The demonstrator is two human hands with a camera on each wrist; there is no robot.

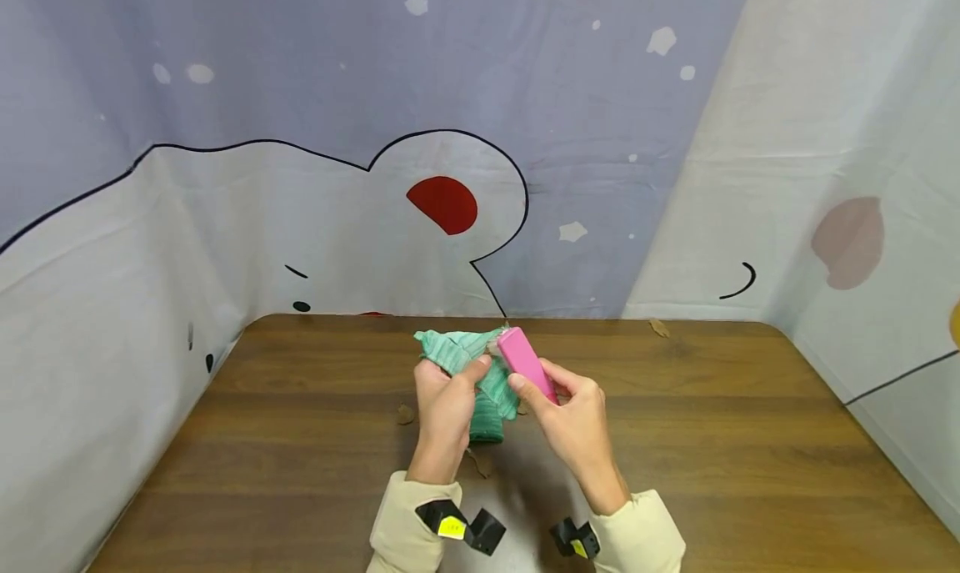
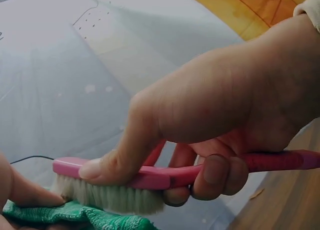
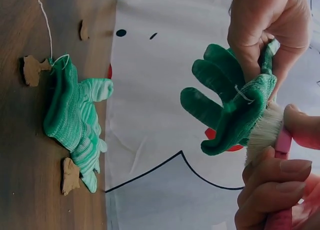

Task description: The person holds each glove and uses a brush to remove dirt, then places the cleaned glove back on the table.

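Observation:
My left hand (image 1: 444,414) pinches a green knit work glove (image 1: 450,349), held up off the table. In the right wrist view, the fingers of that glove (image 3: 215,70) are coated in darker green. My right hand (image 1: 573,414) grips a pink brush (image 1: 527,363) with pale bristles (image 2: 112,195). Those bristles touch the held glove near the left fingertips. A second green glove (image 3: 75,120) lies on the table below, its cuff (image 1: 487,427) partly showing in the head view.
Brown leaf-like scraps (image 3: 70,176) lie beside the lower glove, and another scrap (image 1: 659,328) is at the table's back edge. A white thread (image 3: 46,25) trails from the lower glove's cuff. Patterned cloth (image 1: 600,181) hangs around the wooden table (image 1: 300,439).

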